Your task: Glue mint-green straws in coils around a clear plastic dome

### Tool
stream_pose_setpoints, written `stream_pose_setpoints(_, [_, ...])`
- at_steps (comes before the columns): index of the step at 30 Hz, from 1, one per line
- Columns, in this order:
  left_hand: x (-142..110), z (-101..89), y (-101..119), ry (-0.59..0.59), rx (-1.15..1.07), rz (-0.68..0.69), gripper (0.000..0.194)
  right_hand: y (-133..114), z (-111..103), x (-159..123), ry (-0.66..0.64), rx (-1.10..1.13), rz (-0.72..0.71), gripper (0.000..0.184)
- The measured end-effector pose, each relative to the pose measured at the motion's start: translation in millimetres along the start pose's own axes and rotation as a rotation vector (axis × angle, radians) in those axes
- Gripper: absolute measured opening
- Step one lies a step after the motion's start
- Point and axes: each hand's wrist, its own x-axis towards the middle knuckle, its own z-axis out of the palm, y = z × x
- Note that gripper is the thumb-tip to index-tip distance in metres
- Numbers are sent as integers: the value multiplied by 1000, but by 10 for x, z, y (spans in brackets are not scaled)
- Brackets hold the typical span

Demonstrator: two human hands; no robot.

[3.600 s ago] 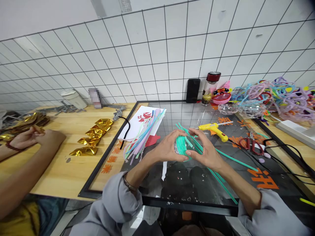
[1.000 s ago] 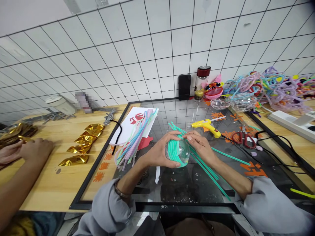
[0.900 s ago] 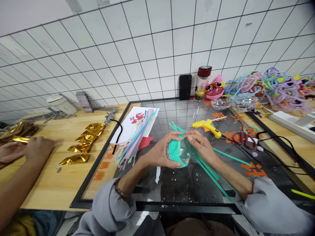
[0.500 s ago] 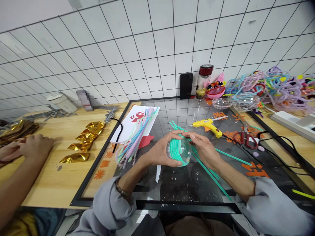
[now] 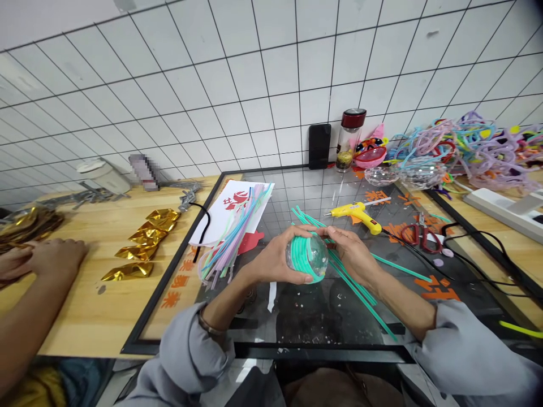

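A clear plastic ball point(image 5: 319, 254), partly wound with rows of green pipe cleaner point(image 5: 302, 255), is held above the dark glass tabletop. My left hand point(image 5: 275, 257) is closed around its left side, thumb below and fingers over the top. At the ball's upper right edge, my right hand point(image 5: 350, 251) has its fingertips pinched together on the green strand; the exact grip is partly hidden. Loose green pipe cleaners point(image 5: 358, 291) lie beneath my right hand. Beyond it rests a yellow hot glue gun point(image 5: 356, 213).
Pastel pipe cleaners point(image 5: 237, 232) lie on white paper point(image 5: 216, 212) at left. Red-handled pliers point(image 5: 422, 236) and black cables sit at right, near a power strip point(image 5: 504, 212). A phone point(image 5: 319, 147) and glass bottle point(image 5: 348, 144) stand at the wall. Another person's hands point(image 5: 55, 260) rest far left.
The view has shifted slightly. Both hands stay at the ball with nearly the same grip, and the ball appears only slightly turned.
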Motion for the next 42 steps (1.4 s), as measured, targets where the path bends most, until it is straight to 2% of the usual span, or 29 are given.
stream_pose_setpoints(3, [0, 4, -1, 19, -3, -45, 69, 9, -6, 0, -7, 8, 3, 44])
stream_pose_setpoints(10, [-25, -4, -17, 134, 22, -268, 72, -8, -13, 10, 46, 51, 16, 42])
stream_pose_setpoints(14, [-23, -24, -4, 158, 1, -326, 73, -47, -36, 17, 47, 53, -35, 39])
stream_pose_setpoints(26, [-18, -49, 3, 127, 1, -319, 71, -30, -50, 20, 17, 11, -76, 38])
stream_pose_setpoints(32, [-2, -65, 63, 109, -3, -348, 70, -48, -11, -35, 31, -106, -255, 36])
stream_pose_setpoints(42, [-19, -99, 26, 58, 1, -311, 68, -2, -46, -2, 22, -203, -327, 33])
